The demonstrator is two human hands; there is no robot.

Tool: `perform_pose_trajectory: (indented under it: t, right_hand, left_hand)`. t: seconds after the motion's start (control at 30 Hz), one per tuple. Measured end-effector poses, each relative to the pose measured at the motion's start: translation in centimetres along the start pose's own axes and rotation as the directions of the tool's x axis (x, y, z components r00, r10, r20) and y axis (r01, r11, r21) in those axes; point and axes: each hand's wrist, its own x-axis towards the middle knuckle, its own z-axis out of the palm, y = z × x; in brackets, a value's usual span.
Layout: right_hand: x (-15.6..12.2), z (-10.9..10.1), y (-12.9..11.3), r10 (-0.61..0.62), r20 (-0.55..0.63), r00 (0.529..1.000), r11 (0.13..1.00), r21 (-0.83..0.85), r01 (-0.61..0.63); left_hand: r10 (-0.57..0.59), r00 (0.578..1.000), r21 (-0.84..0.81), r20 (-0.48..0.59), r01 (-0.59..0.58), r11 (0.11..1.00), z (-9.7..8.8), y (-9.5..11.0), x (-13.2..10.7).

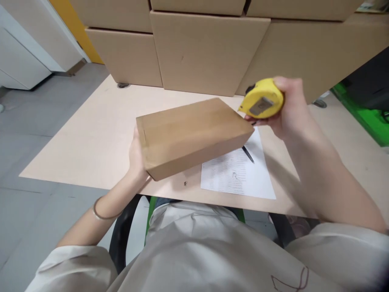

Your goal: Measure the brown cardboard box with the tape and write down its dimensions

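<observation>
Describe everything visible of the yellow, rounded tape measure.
The yellow, rounded tape measure has a case that looks like plastic, with a greyish rectangular label on the side facing the camera and a black part at its upper left edge. The person's right hand grips it from the right, thumb on top. It is held up over the light, wood-look table, near the right end of the brown cardboard box; whether they touch is unclear. No drawn-out blade shows.

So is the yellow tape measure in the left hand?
No, the right hand holds the tape measure, while the left hand holds the cardboard box.
</observation>
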Motion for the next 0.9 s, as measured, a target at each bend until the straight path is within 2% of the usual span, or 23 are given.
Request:
perform_pose_trajectory:
  t: [0.07, 0.13, 0.27, 0.37, 0.43, 0.5, 0.57, 0.67, 0.73, 0.8, 0.9]
  right_hand:
    - [-3.1, -0.3, 1.0, -0.010, -0.026, 1.000, 1.000, 0.024, 0.011]
    - [-5.4, -0.4, 2.5, 0.005, -0.057, 0.998, 0.999, 0.035, -0.003]
    - [-8.0, -0.6, 5.9, 0.075, -0.037, 0.996, 0.997, 0.024, -0.074]
    - [-8.6, -1.3, 7.6, 0.096, 0.000, 0.995, 0.995, 0.026, -0.096]
    - [-8.6, -2.1, 7.8, 0.075, -0.014, 0.997, 0.997, -0.004, -0.075]
    - [-8.0, -2.5, 7.0, 0.038, -0.016, 0.999, 0.998, -0.059, -0.038]
    - [-6.6, -1.9, 5.5, 0.005, 0.060, 0.998, 0.995, -0.098, 0.001]
    - [-3.5, 1.8, 3.0, -0.003, 0.272, 0.962, 0.995, -0.097, 0.031]
    - [-1.1, 6.2, 2.0, 0.032, 0.383, 0.923, 0.995, -0.099, 0.006]
    - [1.3, 11.1, 1.8, 0.020, 0.496, 0.868, 0.995, -0.096, 0.032]
    - [4.0, 17.5, 2.4, 0.048, 0.555, 0.830, 0.989, -0.141, 0.036]
  left_hand:
    - [-0.092, 0.991, -0.106, 0.096, 0.102, 0.989, 0.7, 0.5, 1.4]
    - [-0.128, 0.983, -0.166, 0.132, 0.150, 0.975, 1.1, 0.4, 2.7]
    - [-0.214, 0.972, -0.104, 0.097, 0.224, 0.969, 0.4, -0.7, 4.2]
    - [-0.214, 0.971, 0.001, 0.105, 0.215, 0.977, -0.8, -0.8, 4.5]
    - [-0.179, 0.979, 0.059, 0.097, 0.174, 0.983, -1.4, -0.4, 4.2]
    - [-0.156, 0.978, 0.103, 0.139, 0.143, 0.984, -1.9, 0.1, 3.5]
    - [-0.162, 0.959, 0.110, 0.231, 0.140, 0.984, -2.1, 0.4, 2.7]
    - [-0.172, 0.931, 0.091, 0.322, 0.150, 0.984, -2.2, 0.1, 2.1]
    - [-0.170, 0.931, 0.069, 0.323, 0.156, 0.985, -2.2, -0.5, 2.1]
    - [-0.161, 0.937, 0.044, 0.310, 0.155, 0.987, -2.2, -1.1, 2.4]
    - [-0.137, 0.947, 0.029, 0.292, 0.135, 0.990, -2.2, -1.9, 3.0]
